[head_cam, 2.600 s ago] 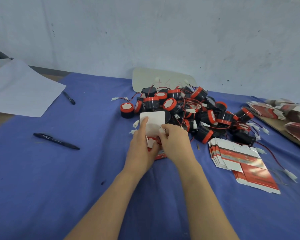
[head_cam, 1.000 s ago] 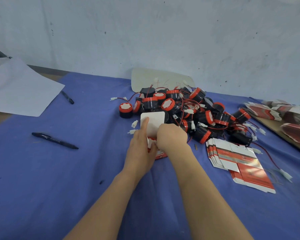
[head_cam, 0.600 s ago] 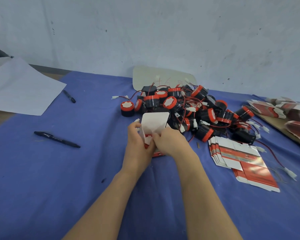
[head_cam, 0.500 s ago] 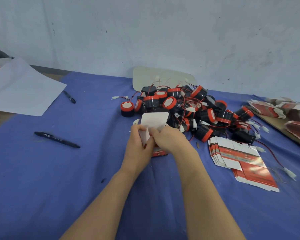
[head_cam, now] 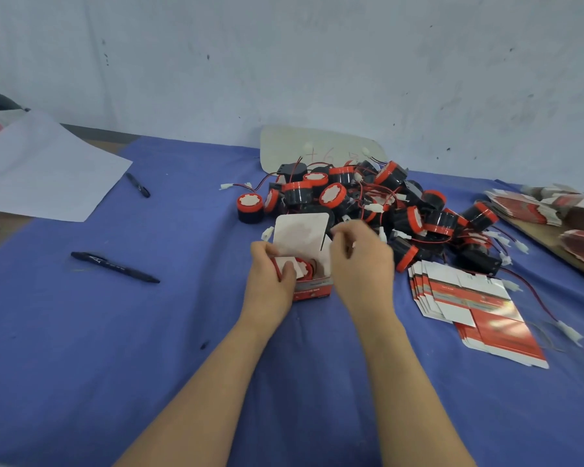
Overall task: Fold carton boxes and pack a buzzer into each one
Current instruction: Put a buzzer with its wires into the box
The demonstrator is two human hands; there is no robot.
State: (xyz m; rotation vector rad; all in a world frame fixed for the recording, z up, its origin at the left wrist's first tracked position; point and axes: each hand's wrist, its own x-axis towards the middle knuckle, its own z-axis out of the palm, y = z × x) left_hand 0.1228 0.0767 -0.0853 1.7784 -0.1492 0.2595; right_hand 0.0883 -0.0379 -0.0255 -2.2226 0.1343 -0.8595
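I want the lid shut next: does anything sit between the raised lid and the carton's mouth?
Yes. The thumb of the left hand lies over the mouth of the carton box, above the buzzer, and the right side flap stands up beside the right hand. The lid stands upright behind them.

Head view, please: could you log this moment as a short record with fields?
carton box: upright on blue cloth, lid flap raised
buzzer: inside the box
left hand: grips box's left side
right hand: at box's right side, blurred, grip unclear
buzzer pile: behind box
flat cartons: right of box
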